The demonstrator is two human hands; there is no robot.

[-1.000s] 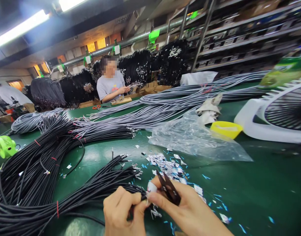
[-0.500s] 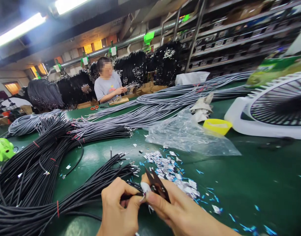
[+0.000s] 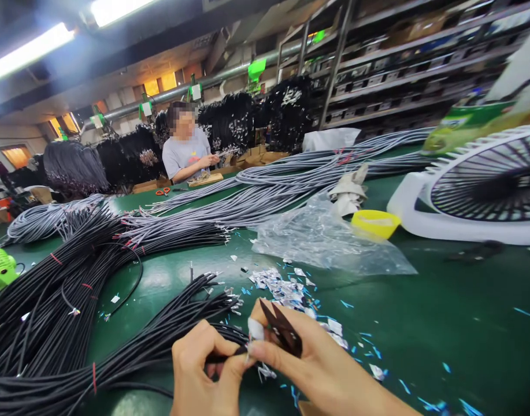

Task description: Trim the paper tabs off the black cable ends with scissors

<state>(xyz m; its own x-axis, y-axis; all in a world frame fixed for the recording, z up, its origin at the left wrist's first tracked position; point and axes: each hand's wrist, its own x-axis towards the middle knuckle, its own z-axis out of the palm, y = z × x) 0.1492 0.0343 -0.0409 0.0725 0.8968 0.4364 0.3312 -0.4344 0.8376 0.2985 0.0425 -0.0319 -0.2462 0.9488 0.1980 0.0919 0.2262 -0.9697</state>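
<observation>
My left hand [image 3: 210, 367] is closed around a black cable [image 3: 239, 350] close to its stripped end. Against it, the thumb and finger of my right hand [image 3: 291, 352] pinch the thin wires at that end. Dark thread snips [image 3: 282, 328] lie in my right palm, their blades pointing up and away. A white wrap [image 3: 256, 329] shows at a right fingertip; whether it is tape or a finger cot I cannot make out. Just beyond my left hand runs a bundle of black cables [image 3: 160, 332] with stripped ends, tied with a red band.
Foil scraps [image 3: 280, 286] and blue bits litter the green table [image 3: 455, 306]. Beyond lie grey cables [image 3: 269, 199], a clear plastic bag [image 3: 329, 240], a yellow bowl [image 3: 376, 224] and a white fan [image 3: 414, 202]. Across the table, a co-worker [image 3: 186, 150] handles something thin.
The view has shifted slightly. My hands stay together at the cable end, and the snips have tilted a little in my right hand. My right thumb has moved slightly left along the wires.
</observation>
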